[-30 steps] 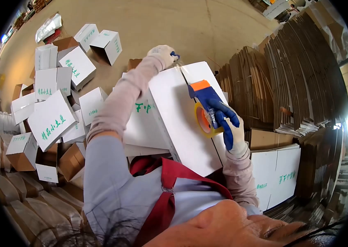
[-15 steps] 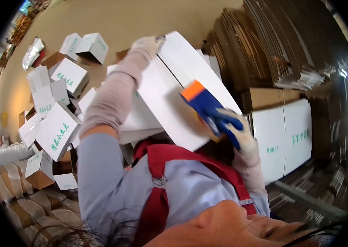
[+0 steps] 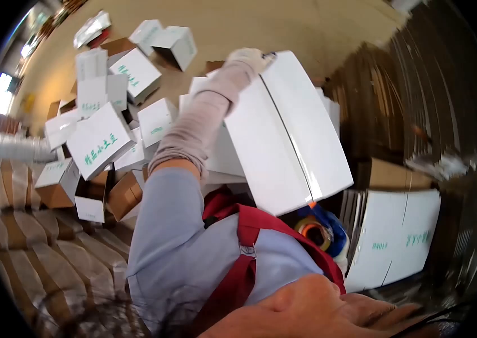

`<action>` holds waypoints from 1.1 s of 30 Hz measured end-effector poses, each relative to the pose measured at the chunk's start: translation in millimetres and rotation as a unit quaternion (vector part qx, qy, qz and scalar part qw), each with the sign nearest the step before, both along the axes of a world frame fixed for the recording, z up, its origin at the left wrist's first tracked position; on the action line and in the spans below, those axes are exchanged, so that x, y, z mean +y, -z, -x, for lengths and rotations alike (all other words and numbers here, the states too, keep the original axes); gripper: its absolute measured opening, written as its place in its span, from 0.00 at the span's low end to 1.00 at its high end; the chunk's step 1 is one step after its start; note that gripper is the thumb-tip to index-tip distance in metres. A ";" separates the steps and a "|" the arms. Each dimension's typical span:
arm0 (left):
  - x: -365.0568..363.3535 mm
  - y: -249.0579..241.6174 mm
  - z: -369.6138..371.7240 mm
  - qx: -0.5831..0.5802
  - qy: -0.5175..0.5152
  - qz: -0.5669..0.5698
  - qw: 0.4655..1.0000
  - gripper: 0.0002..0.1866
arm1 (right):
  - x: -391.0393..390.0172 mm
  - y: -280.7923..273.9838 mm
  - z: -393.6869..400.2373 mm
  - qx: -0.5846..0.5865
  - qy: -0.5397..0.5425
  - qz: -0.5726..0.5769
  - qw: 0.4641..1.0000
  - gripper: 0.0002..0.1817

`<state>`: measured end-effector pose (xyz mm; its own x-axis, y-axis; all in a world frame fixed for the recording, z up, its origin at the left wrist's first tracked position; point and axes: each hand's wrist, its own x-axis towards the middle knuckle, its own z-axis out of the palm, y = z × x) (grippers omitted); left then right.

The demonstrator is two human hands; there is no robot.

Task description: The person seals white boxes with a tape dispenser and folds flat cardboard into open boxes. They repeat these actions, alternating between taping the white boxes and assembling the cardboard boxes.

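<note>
A white cardboard box (image 3: 289, 135) lies tilted in front of me, its two top flaps meeting at a long dark seam. My left hand (image 3: 248, 58), in a pale glove, is closed on the box's far edge. A small dark bit shows at its fingertips, too small to name. Just below the near edge is a blue tape dispenser (image 3: 335, 232) with an orange tip and a tape roll (image 3: 313, 232) in it. My right hand (image 3: 341, 258), gloved and mostly hidden, holds the dispenser. Shiny clear tape shows at the seam's near end.
On the left, several white boxes with green print (image 3: 100, 141) lie in a heap, some with open ends. Flat brown cardboard stacks (image 3: 362, 101) stand at right, with folded white cartons (image 3: 399, 236) nearer me. Taped brown packages (image 3: 41, 236) fill the lower left.
My right hand has drawn the tape dispenser from over the seam down past the box's near edge. The left hand keeps its hold at the far edge. The whole view has shifted.
</note>
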<state>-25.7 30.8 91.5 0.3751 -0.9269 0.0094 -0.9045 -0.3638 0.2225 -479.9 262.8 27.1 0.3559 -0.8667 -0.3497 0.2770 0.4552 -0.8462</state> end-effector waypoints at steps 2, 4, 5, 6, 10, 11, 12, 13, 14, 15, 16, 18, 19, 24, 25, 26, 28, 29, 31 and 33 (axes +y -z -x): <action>-2.4 0.7 -28.3 -0.026 0.004 -0.049 0.998 0.30 | -26.3 -52.2 -30.6 0.074 -0.107 0.091 0.987 0.22; 33.9 -59.2 -66.5 -0.040 -0.043 -0.004 0.998 0.30 | -60.9 -72.0 -88.0 0.186 -0.190 0.296 0.917 0.21; 30.7 -63.8 -116.0 0.017 -0.075 0.042 0.996 0.27 | -73.1 -76.9 -116.5 0.286 -0.253 0.472 0.795 0.20; 35.9 -65.3 -163.0 -0.089 -0.085 0.173 0.977 0.25 | -76.2 -70.8 -150.1 0.168 -0.204 0.357 0.896 0.20; 88.1 -146.7 -152.9 -0.301 -0.063 0.461 0.832 0.19 | -92.4 -40.7 -203.2 -0.048 -0.174 0.054 0.982 0.17; 95.6 -132.7 -124.3 -0.128 0.010 0.495 0.859 0.17 | -92.1 -35.9 -200.8 -0.043 -0.160 0.052 0.985 0.17; 93.3 -107.6 -96.8 0.050 0.083 0.509 0.855 0.15 | -91.5 -32.4 -194.2 0.000 -0.161 0.070 0.984 0.18; 78.8 -60.1 -87.5 0.170 0.135 0.454 0.864 0.14 | -90.2 -26.8 -183.8 0.044 -0.163 0.086 0.982 0.19; 60.1 -16.2 -68.9 0.304 0.134 0.359 0.872 0.17 | -89.1 -8.1 -165.4 0.088 -0.144 0.043 0.985 0.21; 32.8 40.3 -60.9 0.343 0.169 0.221 0.897 0.27 | -81.1 1.3 -152.4 0.097 -0.129 0.041 0.986 0.21; 12.9 81.3 -42.3 0.195 0.171 0.097 0.961 0.34 | -72.7 6.2 -139.3 0.116 -0.112 0.023 0.987 0.22; -15.1 134.2 -14.6 0.018 0.181 -0.091 0.979 0.46 | -57.8 -4.7 -125.5 0.143 -0.098 0.026 0.984 0.24; -24.7 154.5 -6.7 -0.001 0.197 -0.155 0.968 0.50 | -48.3 -11.5 -122.5 0.143 -0.069 0.011 0.987 0.23; -44.2 195.3 0.8 -0.022 0.215 -0.230 0.949 0.52 | -8.5 -29.9 -81.4 0.177 0.068 -0.021 0.982 0.19; -41.7 192.0 -3.0 -0.032 0.218 -0.246 0.944 0.52 | -3.8 -30.6 -71.0 0.179 0.090 -0.009 0.980 0.19; -36.4 194.5 -4.4 -0.045 0.217 -0.241 0.945 0.52 | -1.3 -30.1 -59.0 0.179 0.109 -0.008 0.978 0.18; -27.8 205.7 -4.4 -0.050 0.211 -0.240 0.946 0.48 | -1.2 -23.4 -37.7 0.190 0.171 0.049 0.966 0.18; -27.4 200.1 -8.9 -0.062 0.207 -0.237 0.947 0.48 | -6.4 -23.9 -24.1 0.231 0.165 0.091 0.954 0.17; -13.7 187.7 -19.4 0.017 0.228 -0.249 0.941 0.42 | -17.5 -32.3 -6.5 0.197 0.208 0.142 0.947 0.17; -4.0 121.5 -18.7 0.033 0.213 -0.201 0.956 0.33 | -34.4 -47.6 2.7 0.143 0.269 0.201 0.931 0.16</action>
